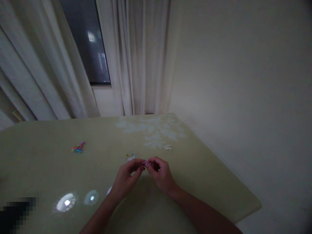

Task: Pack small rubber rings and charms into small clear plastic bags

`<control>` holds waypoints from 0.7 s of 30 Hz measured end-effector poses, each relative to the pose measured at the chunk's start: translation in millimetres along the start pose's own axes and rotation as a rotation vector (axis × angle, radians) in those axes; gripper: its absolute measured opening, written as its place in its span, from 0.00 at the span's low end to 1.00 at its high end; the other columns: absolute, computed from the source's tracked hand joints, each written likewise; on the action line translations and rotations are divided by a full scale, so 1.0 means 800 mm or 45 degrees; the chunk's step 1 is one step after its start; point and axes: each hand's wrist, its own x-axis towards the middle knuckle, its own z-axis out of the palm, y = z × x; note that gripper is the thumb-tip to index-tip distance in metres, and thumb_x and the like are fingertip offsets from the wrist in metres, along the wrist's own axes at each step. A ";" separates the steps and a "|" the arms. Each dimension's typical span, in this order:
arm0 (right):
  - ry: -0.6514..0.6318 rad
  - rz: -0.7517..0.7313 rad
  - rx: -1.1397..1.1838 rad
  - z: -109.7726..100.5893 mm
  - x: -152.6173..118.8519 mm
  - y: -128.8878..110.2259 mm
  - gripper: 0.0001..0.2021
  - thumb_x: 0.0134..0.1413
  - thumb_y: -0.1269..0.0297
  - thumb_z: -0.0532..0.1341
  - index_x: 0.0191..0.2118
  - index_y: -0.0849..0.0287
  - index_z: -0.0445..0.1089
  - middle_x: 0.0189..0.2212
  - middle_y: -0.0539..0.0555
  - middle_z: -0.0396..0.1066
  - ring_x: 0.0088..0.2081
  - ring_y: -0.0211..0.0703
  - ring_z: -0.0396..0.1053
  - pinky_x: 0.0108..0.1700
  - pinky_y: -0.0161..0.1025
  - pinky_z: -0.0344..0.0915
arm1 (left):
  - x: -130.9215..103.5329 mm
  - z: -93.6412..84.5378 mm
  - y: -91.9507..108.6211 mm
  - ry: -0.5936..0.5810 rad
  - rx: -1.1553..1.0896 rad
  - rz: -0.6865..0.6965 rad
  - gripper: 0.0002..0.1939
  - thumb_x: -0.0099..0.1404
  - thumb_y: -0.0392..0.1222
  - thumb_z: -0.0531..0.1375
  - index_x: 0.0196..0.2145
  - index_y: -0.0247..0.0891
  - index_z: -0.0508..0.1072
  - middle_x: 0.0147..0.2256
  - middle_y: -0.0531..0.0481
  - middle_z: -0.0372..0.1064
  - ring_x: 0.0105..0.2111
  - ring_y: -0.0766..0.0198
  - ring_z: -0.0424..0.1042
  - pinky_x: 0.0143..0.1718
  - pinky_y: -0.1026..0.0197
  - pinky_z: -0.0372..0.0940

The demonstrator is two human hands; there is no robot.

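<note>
Above the middle of the table, my left hand point(127, 178) and my right hand point(161, 174) meet at the fingertips. Between them they pinch a small, thin, pinkish ring-like item point(145, 163), partly covered by the fingers. Its exact shape is too small to make out. Just behind my left hand lies a small clear packet point(131, 156) with a yellow ring and a greyish ring at its top. A small white object point(167, 147) rests on the table beyond my right hand.
A pile of small colourful pieces point(78, 148) lies on the pale green table point(104, 136) at the left. Curtains and a window stand behind it, with a wall along the right. A dark pixelated shape is at the lower left.
</note>
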 end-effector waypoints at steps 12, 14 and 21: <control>0.003 -0.076 -0.044 0.000 -0.001 0.001 0.11 0.57 0.57 0.67 0.35 0.61 0.78 0.22 0.47 0.63 0.25 0.36 0.57 0.27 0.34 0.55 | 0.001 0.002 0.005 0.125 -0.106 -0.056 0.13 0.64 0.48 0.68 0.44 0.41 0.84 0.40 0.45 0.85 0.39 0.54 0.84 0.43 0.56 0.79; 0.010 -0.096 -0.058 0.000 -0.002 0.001 0.12 0.57 0.56 0.67 0.35 0.60 0.79 0.22 0.47 0.64 0.25 0.36 0.58 0.28 0.34 0.56 | 0.001 0.000 0.005 0.120 -0.100 -0.025 0.12 0.64 0.47 0.68 0.43 0.41 0.84 0.39 0.46 0.85 0.38 0.55 0.84 0.42 0.57 0.79; 0.017 -0.137 -0.048 -0.001 -0.003 -0.001 0.13 0.61 0.55 0.65 0.38 0.61 0.81 0.26 0.52 0.72 0.26 0.37 0.62 0.28 0.34 0.58 | 0.002 -0.004 0.008 0.132 0.004 0.086 0.12 0.68 0.42 0.63 0.45 0.42 0.84 0.35 0.48 0.84 0.32 0.61 0.82 0.36 0.61 0.78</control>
